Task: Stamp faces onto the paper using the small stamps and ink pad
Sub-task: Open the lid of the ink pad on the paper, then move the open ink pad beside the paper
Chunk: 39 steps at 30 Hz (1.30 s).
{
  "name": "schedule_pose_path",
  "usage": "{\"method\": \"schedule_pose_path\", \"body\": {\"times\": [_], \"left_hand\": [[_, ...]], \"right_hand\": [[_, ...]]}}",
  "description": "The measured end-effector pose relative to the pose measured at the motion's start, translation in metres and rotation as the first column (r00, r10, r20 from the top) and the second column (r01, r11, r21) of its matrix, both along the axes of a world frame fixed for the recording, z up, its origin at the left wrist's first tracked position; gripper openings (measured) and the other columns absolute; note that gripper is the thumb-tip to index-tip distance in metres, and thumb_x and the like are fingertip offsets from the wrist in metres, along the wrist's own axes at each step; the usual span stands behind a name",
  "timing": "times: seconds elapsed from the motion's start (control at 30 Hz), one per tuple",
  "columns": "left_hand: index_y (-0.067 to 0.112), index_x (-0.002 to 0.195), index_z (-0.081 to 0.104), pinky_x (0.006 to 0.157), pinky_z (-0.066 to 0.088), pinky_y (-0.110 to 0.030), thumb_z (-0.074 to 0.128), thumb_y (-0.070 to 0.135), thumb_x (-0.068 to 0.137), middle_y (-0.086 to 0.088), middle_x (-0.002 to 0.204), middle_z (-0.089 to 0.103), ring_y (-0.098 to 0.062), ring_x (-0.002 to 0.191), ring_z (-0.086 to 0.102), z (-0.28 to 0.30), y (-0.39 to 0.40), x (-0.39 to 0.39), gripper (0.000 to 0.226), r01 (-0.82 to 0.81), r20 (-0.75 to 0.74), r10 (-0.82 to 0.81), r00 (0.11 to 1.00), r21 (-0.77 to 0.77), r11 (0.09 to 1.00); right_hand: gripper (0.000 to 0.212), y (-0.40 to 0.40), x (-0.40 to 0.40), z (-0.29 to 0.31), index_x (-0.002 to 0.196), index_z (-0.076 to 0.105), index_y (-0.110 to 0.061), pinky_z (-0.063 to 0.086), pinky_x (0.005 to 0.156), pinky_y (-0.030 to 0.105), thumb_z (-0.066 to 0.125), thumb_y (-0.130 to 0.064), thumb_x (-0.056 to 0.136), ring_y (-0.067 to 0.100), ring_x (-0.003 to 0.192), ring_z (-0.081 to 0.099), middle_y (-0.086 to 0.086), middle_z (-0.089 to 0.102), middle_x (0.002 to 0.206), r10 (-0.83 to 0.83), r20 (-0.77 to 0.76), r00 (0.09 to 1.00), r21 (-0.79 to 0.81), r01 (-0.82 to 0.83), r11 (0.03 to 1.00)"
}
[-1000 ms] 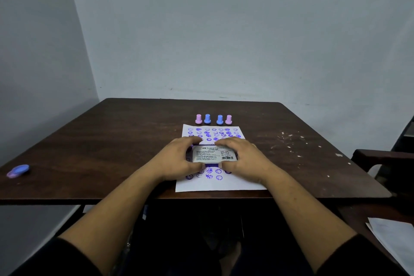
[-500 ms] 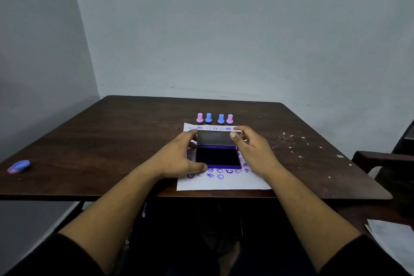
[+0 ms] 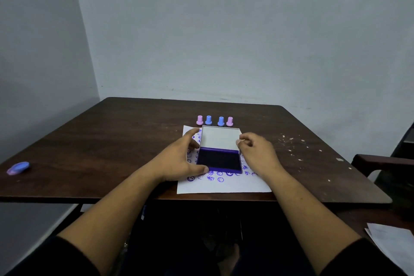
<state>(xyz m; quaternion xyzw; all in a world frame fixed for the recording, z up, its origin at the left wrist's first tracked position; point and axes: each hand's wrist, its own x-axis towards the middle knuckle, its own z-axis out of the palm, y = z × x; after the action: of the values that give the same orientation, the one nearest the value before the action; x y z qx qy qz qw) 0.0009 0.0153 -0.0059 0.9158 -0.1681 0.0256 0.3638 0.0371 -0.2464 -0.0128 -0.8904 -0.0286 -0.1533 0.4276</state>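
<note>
A white paper covered with purple stamped faces lies at the table's near edge. On it sits the ink pad, its case lying wide open, the dark purple pad toward me and the pale lid flat behind it. My left hand grips the case's left side, thumb at its near corner. My right hand pinches the lid's right edge. Beyond the paper stand several small stamps in a row: a pink stamp, two blue stamps, and another pink stamp.
The dark wooden table meets the grey wall at its far edge. A blue and pink oval object lies at the far left. Pale specks dot the right side. A dark chair arm and loose papers are at the right.
The ink pad case was shut under both hands a second ago. Its lid has swung up and back until it lies flat. My right hand followed the lid's edge.
</note>
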Motion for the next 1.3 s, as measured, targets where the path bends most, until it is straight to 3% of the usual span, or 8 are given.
{"method": "schedule_pose_path", "body": {"times": [0.13, 0.3, 0.4, 0.5, 0.6, 0.73, 0.97, 1.3], "left_hand": [[0.049, 0.154, 0.015, 0.101, 0.049, -0.031, 0.079, 0.072, 0.061, 0.018, 0.131, 0.056, -0.007, 0.119, 0.056, 0.001, -0.001, 0.001, 0.115, -0.030, -0.006, 0.031, 1.000, 0.038, 0.999], [0.042, 0.156, 0.020, 0.105, 0.048, -0.037, 0.076, 0.075, 0.059, 0.016, 0.132, 0.057, -0.009, 0.121, 0.055, 0.000, -0.002, 0.001, 0.117, -0.054, 0.014, 0.054, 0.998, 0.064, 0.997], [0.043, 0.156, 0.019, 0.104, 0.049, -0.036, 0.075, 0.076, 0.060, 0.016, 0.132, 0.057, -0.009, 0.120, 0.055, 0.000, -0.002, 0.002, 0.116, -0.059, 0.014, 0.058, 0.998, 0.084, 0.995], [0.043, 0.156, 0.019, 0.103, 0.049, -0.035, 0.074, 0.078, 0.060, 0.017, 0.130, 0.057, -0.008, 0.119, 0.054, 0.001, -0.003, 0.002, 0.116, -0.061, 0.020, 0.059, 0.998, 0.087, 0.994], [0.037, 0.158, 0.022, 0.106, 0.046, -0.038, 0.061, 0.078, 0.070, 0.011, 0.131, 0.059, -0.011, 0.121, 0.054, 0.000, -0.004, 0.002, 0.104, -0.052, 0.043, 0.050, 0.998, 0.057, 0.997], [0.025, 0.160, 0.027, 0.103, 0.044, -0.039, 0.044, 0.061, 0.098, 0.011, 0.119, 0.064, -0.012, 0.116, 0.056, -0.001, -0.005, 0.003, 0.074, -0.056, 0.053, 0.056, 0.997, -0.002, 0.998], [0.023, 0.159, 0.028, 0.095, 0.042, -0.031, 0.039, 0.060, 0.102, 0.020, 0.110, 0.060, -0.009, 0.112, 0.056, -0.003, -0.005, 0.006, 0.069, -0.071, 0.064, 0.070, 0.995, 0.009, 0.997], [0.025, 0.160, 0.026, 0.095, 0.042, -0.033, 0.039, 0.064, 0.100, 0.021, 0.108, 0.065, -0.008, 0.109, 0.056, -0.003, -0.003, 0.008, 0.073, -0.069, 0.045, 0.067, 0.997, 0.024, 0.997]], "right_hand": [[0.034, 0.003, -0.002, 0.001, 0.125, 0.076, -0.014, 0.049, 0.091, 0.032, 0.061, -0.034, 0.102, 0.023, 0.114, 0.069, 0.002, 0.077, 0.128, 0.051, -0.038, 0.998, -0.069, -0.054, 0.996], [0.029, 0.004, -0.003, 0.000, 0.101, 0.080, -0.019, 0.057, 0.090, 0.040, 0.062, -0.042, 0.101, 0.023, 0.100, 0.073, 0.000, 0.081, 0.104, 0.075, -0.023, 0.997, -0.128, -0.078, 0.989], [0.047, 0.004, -0.003, 0.001, 0.127, 0.072, -0.025, 0.051, 0.105, 0.046, 0.061, -0.058, 0.096, 0.021, 0.119, 0.066, -0.003, 0.075, 0.129, 0.078, -0.026, 0.997, -0.197, -0.082, 0.977], [0.080, 0.005, -0.007, -0.001, 0.148, 0.054, -0.032, 0.030, 0.120, 0.045, 0.056, -0.079, 0.083, 0.016, 0.145, 0.045, -0.008, 0.059, 0.150, 0.186, -0.012, 0.982, -0.335, -0.179, 0.925], [0.100, 0.007, -0.012, -0.003, 0.156, 0.040, -0.041, 0.016, 0.118, 0.032, 0.056, -0.092, 0.072, 0.005, 0.148, 0.035, -0.020, 0.051, 0.155, 0.317, -0.015, 0.948, -0.432, -0.292, 0.853], [0.114, 0.008, -0.007, -0.008, 0.160, 0.024, -0.048, 0.016, 0.120, 0.033, 0.059, -0.098, 0.064, 0.006, 0.145, 0.040, -0.028, 0.055, 0.151, 0.341, -0.059, 0.938, -0.473, -0.327, 0.818], [0.113, 0.003, -0.005, -0.007, 0.159, 0.022, -0.053, 0.021, 0.113, 0.031, 0.066, -0.090, 0.063, 0.022, 0.144, 0.036, -0.033, 0.055, 0.148, 0.292, -0.127, 0.948, -0.391, -0.319, 0.863], [0.093, -0.053, -0.007, 0.023, 0.164, 0.026, -0.038, 0.017, 0.128, 0.048, 0.080, -0.047, 0.090, 0.009, 0.152, 0.038, -0.025, 0.050, 0.159, 0.272, -0.226, 0.935, -0.420, -0.346, 0.839]]}}
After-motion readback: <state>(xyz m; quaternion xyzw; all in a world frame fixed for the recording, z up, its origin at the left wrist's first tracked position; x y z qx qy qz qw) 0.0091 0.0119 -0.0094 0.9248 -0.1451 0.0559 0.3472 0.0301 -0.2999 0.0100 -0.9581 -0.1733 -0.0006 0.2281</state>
